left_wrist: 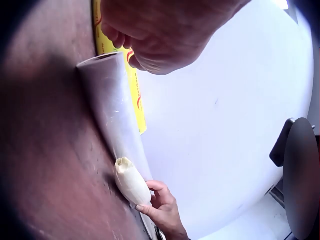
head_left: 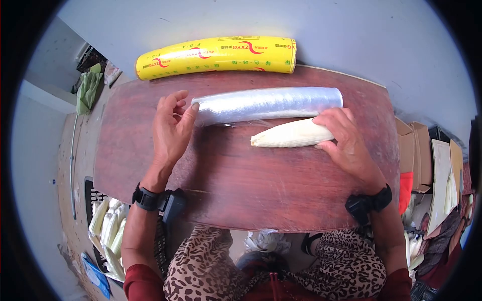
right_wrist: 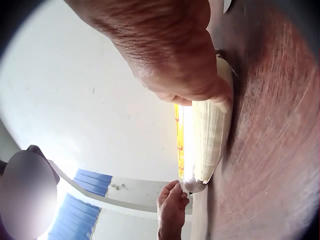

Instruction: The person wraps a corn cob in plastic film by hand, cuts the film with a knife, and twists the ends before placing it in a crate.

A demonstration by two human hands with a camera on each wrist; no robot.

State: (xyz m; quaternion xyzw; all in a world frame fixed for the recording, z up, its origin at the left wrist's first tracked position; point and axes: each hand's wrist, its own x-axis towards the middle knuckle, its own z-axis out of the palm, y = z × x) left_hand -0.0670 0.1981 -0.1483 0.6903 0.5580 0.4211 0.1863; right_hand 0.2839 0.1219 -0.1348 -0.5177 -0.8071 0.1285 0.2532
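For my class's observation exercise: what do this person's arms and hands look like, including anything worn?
The left hand and right hand are ungloved. Each arm wears a black strap with a dark, boxy camera unit attached. Dark red sleeves stop short of the forearms, which are bare.

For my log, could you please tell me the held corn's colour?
The corn is creamy white; the head view shows it best.

The film roll [head_left: 268, 104] is glossy plastic; the corn husk [head_left: 288, 134], matt.
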